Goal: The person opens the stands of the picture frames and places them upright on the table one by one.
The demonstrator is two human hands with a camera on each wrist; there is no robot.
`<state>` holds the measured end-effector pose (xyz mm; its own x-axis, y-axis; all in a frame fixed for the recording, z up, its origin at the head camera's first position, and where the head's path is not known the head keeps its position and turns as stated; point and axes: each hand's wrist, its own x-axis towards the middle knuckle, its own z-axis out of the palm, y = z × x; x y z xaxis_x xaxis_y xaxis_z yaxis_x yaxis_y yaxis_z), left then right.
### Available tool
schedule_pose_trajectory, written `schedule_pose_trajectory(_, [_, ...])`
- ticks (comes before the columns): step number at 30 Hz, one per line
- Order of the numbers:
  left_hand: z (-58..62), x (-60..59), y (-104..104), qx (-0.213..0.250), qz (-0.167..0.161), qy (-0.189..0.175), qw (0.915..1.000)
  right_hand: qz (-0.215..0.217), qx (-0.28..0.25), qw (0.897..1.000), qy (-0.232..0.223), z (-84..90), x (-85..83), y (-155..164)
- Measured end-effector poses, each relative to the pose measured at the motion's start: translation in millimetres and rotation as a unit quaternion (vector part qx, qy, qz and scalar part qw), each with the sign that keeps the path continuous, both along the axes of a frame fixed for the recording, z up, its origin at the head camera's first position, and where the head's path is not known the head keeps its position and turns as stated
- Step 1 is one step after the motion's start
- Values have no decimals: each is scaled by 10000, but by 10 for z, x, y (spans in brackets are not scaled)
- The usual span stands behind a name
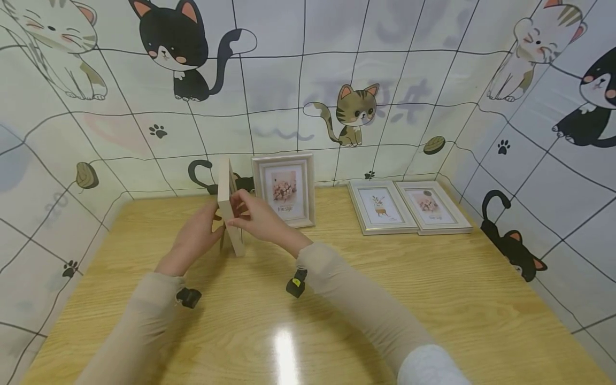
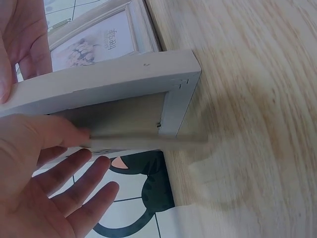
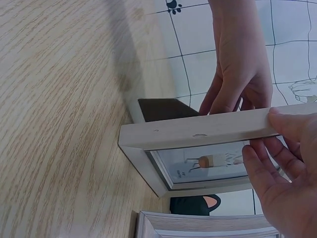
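Two hands hold a picture frame up on its edge

The picture frame (image 1: 229, 211) stands tall on the wooden table (image 1: 385, 299), its long side going up and down and its thin edge facing the person. The right hand (image 1: 257, 216) pinches the frame's near edge with its thumb and fingers. The left hand (image 1: 194, 238) is at the back of the frame, fingers straight and spread, touching the stand there. Both hands are right at the frame, one on each side. Another frame (image 1: 285, 188) stands just behind it, and two flat frames (image 1: 409, 207) lie well off to the right
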<state>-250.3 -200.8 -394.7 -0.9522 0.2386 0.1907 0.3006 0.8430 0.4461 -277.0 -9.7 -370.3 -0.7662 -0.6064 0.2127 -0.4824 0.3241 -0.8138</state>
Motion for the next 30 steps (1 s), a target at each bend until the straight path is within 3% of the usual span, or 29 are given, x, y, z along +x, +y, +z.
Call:
schedule_pose_trajectory(12, [50, 3, 9, -444, 237, 64, 9987, -6, -20, 10000, -9, -27, -12, -2])
schedule_pose_trajectory(22, [69, -41, -14, -857, 115, 685, 9939, -3, 61, 9999, 81, -24, -9, -16])
schedule_pose_trajectory(30, [70, -31, -21, -1153, 102, 810, 9900, -36, 78, 9999, 143, -23, 17, -32])
